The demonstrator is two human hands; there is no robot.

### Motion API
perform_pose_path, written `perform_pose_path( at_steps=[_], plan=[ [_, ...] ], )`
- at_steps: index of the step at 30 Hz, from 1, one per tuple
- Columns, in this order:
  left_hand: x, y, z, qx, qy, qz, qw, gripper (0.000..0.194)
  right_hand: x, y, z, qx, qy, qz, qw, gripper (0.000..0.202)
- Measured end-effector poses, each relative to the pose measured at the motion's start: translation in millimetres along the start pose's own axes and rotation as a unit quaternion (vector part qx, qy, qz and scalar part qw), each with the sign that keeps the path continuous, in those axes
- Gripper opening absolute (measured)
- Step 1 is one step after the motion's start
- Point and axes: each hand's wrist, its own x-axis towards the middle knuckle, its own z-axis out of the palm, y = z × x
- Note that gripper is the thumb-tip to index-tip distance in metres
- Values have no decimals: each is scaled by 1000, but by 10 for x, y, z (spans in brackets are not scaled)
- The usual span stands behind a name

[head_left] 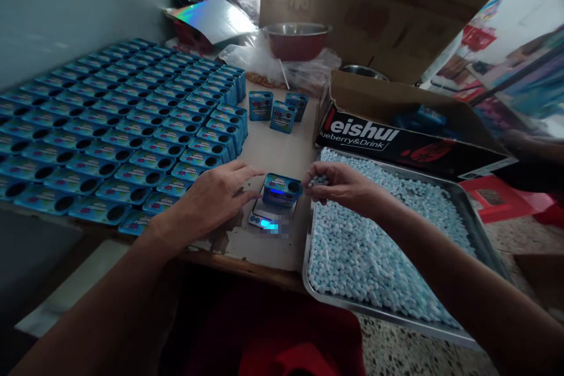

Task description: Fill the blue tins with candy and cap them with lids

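Note:
A small blue candy box [282,194] stands on a little digital scale [261,218] whose display is lit blue. My left hand [224,191] is at the box's left side, fingers stretched out and apart, with nothing in it. On the other side, my right hand [337,182] curls its fingers round several pale candies [319,180], close to the box's right end. Beneath that hand lies a metal tray [309,279] spread with pale blue and white candies [352,258]. Whether my left fingertips touch the box I cannot tell.
Rows of blue boxes [145,129] with dark round holes cover the table's left. Several similar boxes [282,116] stand farther back. Behind the tray is an open black carton [388,141] with blue boxes inside. A red bowl [297,44] sits at the back near clear plastic.

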Motion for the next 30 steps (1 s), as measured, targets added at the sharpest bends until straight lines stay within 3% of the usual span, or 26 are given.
perform_pose_path(
  at_steps=[3, 6, 11, 16, 19, 22, 24, 27, 30],
  plan=[
    [-48, -46, -30, 7, -3, -8, 1000, 35, 204, -181, 77, -241, 34, -64, 968, 13],
    [-80, -85, -35, 1, -2, -3, 1000, 35, 295, -216, 110, -370, 26, -109, 922, 21],
    [-73, -131, -6, -18, -1, 4, 1000, 36, 282, -181, 132, -402, 28, -125, 907, 26],
    [-56, -136, -5, -15, 4, 7, 1000, 38, 266, -245, 185, -395, 44, -108, 911, 30],
    [-64, -126, -29, -1, 13, 11, 1000, 36, 276, -270, 110, -299, 55, -81, 949, 20],
    [-86, -119, -59, 8, 21, 3, 1000, 35, 219, -124, -109, -75, 100, -7, 992, 22],
    [-100, -107, -85, 7, 17, -7, 1000, 35, 103, 100, -275, 89, 167, 46, 981, 25],
    [-90, -65, -124, 5, 5, -9, 1000, 35, -170, 529, -414, 231, 254, 117, 932, 19],
    [-31, 8, -137, 5, -5, -5, 1000, 34, -413, 831, -376, 281, 241, 187, 910, 27]
  ],
)
